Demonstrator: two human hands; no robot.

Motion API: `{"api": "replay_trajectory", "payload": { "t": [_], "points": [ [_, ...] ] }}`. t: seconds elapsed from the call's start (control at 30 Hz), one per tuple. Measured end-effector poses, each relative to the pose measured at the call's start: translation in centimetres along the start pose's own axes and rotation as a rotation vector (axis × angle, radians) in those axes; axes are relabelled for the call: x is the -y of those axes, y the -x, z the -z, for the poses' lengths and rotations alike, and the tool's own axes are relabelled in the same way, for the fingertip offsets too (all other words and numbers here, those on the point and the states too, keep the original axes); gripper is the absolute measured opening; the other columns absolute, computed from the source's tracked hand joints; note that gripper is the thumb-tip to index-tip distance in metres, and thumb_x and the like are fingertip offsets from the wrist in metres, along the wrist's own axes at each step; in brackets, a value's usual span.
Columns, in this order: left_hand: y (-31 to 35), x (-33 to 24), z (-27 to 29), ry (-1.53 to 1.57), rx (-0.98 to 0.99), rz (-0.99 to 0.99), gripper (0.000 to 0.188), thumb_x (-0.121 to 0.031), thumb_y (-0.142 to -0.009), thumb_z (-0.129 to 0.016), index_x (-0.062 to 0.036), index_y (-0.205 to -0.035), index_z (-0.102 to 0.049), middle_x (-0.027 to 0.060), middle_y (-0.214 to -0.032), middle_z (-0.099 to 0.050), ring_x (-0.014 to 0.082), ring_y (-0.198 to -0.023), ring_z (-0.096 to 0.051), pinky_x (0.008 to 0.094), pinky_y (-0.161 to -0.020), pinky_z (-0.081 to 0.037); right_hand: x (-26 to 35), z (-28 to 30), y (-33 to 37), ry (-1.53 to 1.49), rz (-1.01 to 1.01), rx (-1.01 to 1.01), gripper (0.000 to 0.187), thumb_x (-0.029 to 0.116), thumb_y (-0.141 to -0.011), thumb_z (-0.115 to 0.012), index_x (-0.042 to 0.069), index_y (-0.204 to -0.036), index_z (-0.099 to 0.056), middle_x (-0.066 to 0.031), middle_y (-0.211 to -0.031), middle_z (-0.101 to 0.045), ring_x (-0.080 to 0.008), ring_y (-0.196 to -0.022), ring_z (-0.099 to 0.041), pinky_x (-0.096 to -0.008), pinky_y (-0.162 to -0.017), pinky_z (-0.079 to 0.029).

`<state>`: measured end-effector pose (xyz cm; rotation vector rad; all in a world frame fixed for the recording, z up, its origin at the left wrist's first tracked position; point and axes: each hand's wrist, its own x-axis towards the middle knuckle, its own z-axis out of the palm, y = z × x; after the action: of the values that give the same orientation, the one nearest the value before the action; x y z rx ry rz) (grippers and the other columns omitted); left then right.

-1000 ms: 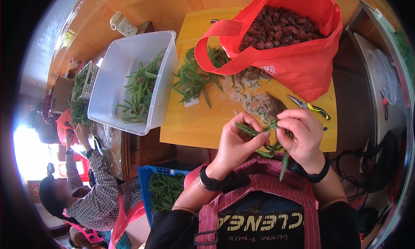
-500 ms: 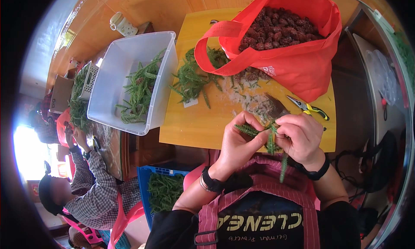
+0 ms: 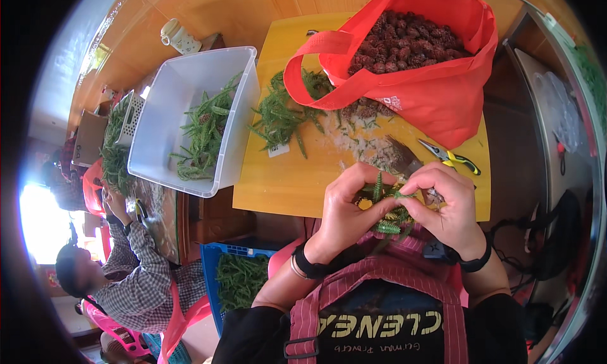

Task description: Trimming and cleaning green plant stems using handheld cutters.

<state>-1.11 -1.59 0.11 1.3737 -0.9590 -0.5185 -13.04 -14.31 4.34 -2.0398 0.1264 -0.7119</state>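
Between my two hands is a small green fir sprig (image 3: 387, 220), held above the near edge of the yellow table board (image 3: 284, 184). My left hand (image 3: 351, 203) is closed on its stem, thumb against fingers. My right hand (image 3: 452, 206) pinches the sprig's top, its thumb and fingertips meeting my left thumb there. A thin wire or stem seems to hang below the right fingers, too fine to make out. Just beyond my hands lie a dark brush-like thing (image 3: 404, 156) and yellow-and-black pliers (image 3: 450, 156).
A red bag (image 3: 436, 98) full of pine cones (image 3: 411, 44) stands at the back right. Loose green sprigs (image 3: 281, 114) lie left of it. Further left are a clear plastic bin (image 3: 171, 174), a blue crate (image 3: 212, 282) of greenery, and a co-worker in a checked shirt (image 3: 142, 294).
The sprig has turned in my hands; its hanging tip no longer points down. My right hand has opened out somewhat, its fingertips moving toward my left thumb.
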Motion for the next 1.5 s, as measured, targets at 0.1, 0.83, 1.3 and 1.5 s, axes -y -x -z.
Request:
{"api": "replay_trajectory", "payload": {
  "t": [0.1,0.83,1.3,1.5],
  "points": [
    [-0.1,0.0,0.2,-0.082,0.031,-0.162,0.019,0.002,-0.071,-0.070,-0.0008,-0.088,-0.062,0.0039,-0.086,-0.057,0.0114,-0.076,-0.054,0.0242,-0.066,-0.044,0.1,0.0,-0.1,0.004,0.054,0.021,0.022,0.002,-0.066,-0.070,0.002,-0.085,-0.060,-0.0054,-0.075,-0.059,-0.0146,-0.065,-0.055,-0.0243,-0.058,-0.042],
    [0.5,1.8,-0.4,0.364,-0.295,-0.048,0.011,0.007,-0.080,-0.058,0.0006,-0.089,-0.055,0.0085,-0.096,-0.051,0.0146,-0.083,-0.055,0.0286,-0.076,-0.049,2.2,1.1,1.0,-0.036,-0.155,-0.010,0.029,0.009,-0.072,-0.072,0.002,-0.099,-0.062,-0.0067,-0.085,-0.059,-0.0138,-0.067,-0.056,-0.0242,-0.057,-0.044],
    [1.0,0.7,-1.5,0.149,-0.294,-0.236,0.020,0.012,-0.070,-0.065,-0.0002,-0.085,-0.061,0.0102,-0.093,-0.057,0.0183,-0.085,-0.055,0.0277,-0.075,-0.045,1.8,-0.8,1.0,0.361,-0.028,-0.106,0.027,0.000,-0.063,-0.076,0.002,-0.085,-0.059,-0.0085,-0.082,-0.057,-0.0166,-0.067,-0.057,-0.0237,-0.047,-0.045],
    [0.9,1.2,-1.9,0.204,-0.288,-0.281,0.023,0.015,-0.066,-0.063,0.0000,-0.084,-0.061,0.0108,-0.090,-0.057,0.0196,-0.084,-0.056,0.0283,-0.074,-0.045,1.8,-1.6,1.4,0.094,-0.167,-0.097,0.027,-0.004,-0.068,-0.071,0.000,-0.092,-0.058,-0.0092,-0.088,-0.056,-0.0144,-0.073,-0.059,-0.0219,-0.053,-0.050]
  ]
}}
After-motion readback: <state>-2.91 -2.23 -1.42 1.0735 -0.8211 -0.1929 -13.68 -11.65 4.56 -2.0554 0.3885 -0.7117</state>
